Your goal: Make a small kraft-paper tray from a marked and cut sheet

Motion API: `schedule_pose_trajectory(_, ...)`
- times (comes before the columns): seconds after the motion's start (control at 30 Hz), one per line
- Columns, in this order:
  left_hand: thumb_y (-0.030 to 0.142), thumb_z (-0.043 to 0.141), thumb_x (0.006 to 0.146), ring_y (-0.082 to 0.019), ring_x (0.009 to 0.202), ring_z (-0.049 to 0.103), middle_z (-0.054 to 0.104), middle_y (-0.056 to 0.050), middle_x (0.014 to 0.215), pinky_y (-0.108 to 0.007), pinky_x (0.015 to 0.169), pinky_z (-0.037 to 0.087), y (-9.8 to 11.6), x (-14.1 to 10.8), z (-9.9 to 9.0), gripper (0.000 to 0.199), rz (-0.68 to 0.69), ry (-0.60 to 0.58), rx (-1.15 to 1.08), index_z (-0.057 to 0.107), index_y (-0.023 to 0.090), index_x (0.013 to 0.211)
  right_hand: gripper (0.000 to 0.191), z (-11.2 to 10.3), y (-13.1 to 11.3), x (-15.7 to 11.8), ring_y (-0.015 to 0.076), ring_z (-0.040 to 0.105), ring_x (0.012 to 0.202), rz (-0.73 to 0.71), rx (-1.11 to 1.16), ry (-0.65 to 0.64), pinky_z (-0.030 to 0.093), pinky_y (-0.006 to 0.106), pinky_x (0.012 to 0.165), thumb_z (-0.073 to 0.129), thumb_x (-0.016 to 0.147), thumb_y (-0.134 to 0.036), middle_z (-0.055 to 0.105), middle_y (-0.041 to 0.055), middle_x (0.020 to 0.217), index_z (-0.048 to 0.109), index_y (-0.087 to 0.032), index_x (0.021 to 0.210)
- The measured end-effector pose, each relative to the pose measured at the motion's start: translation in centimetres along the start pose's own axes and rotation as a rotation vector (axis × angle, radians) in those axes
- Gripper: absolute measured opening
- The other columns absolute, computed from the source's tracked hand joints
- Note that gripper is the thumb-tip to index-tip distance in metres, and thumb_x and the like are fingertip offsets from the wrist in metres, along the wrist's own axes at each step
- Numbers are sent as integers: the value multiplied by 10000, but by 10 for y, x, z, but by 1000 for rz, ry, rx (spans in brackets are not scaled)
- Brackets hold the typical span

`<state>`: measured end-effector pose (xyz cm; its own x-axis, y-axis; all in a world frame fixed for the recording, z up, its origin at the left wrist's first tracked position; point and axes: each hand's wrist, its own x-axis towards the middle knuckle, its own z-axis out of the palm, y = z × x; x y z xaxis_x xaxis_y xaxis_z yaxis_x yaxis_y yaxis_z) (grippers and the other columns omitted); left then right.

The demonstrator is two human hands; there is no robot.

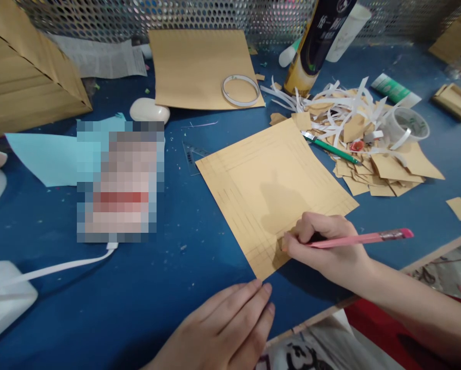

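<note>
1. Pencil (353,240) pinched between thumb and curled fingers, your right hand (326,246) is closed over the near right part of the brown sheet (269,180), wrist coming in from the lower right.
2. Your left hand (226,324) is open and empty, palm down, its fingers extended close together, fingertips at the sheet's nearest corner.
3. The sheet is flat, smooth and four-sided, with thin dark lines along its margins. It lies on the blue desk (146,308) in front of you, right of a clear set square (194,156).
4. Beyond its right edge are a green cutter (332,148), curled white strips (342,110) and flat brown scraps (394,167).
5. The pink, slender pencil runs sideways, writing end left on the sheet, eraser end right and raised; the sheet sits cornerwise, one corner towards you.
</note>
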<state>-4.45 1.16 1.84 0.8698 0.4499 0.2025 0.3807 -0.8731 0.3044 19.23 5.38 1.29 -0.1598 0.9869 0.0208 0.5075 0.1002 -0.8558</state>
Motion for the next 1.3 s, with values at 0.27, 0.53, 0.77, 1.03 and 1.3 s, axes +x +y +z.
schedule_pose_trajectory(0.27,145,309,987,-155,1246,489,600,-19,1292,-267,1049,402,4,-1,2,370,-18,24,10,595,170,1219,324,-1,-2,2,70,321,475,6,-25,-20,290,205,427,617,738,-114,372,-73,511,347,-207,586)
schedule_pose_trajectory(0.53,166,331,986,-172,1273,467,584,-41,1310,-283,1050,419,3,-3,4,353,-14,7,4,578,154,1239,314,-2,-4,2,75,349,483,28,-12,-13,295,213,436,615,761,-140,391,-63,522,361,-206,588)
schedule_pose_trajectory(0.77,169,327,988,-179,1273,469,566,-48,1331,-294,1056,415,4,-3,2,357,-20,-34,-18,565,155,1254,326,-3,-5,3,73,341,481,48,10,-27,296,217,440,612,738,-112,382,-60,526,345,-207,578)
schedule_pose_trajectory(1.03,170,366,982,-177,1309,421,543,-51,1353,-299,1076,398,7,-6,12,336,-37,18,-22,550,144,1262,334,-3,-6,4,69,331,484,25,-13,-51,299,211,441,615,726,-98,389,-65,523,333,-205,582)
schedule_pose_trajectory(1.3,221,398,974,-206,1333,397,510,-70,1390,-301,1086,385,1,-8,13,369,12,-14,-21,519,137,1312,317,-3,-5,4,81,367,490,67,1,-47,309,224,442,614,754,-134,396,-56,525,353,-208,590)
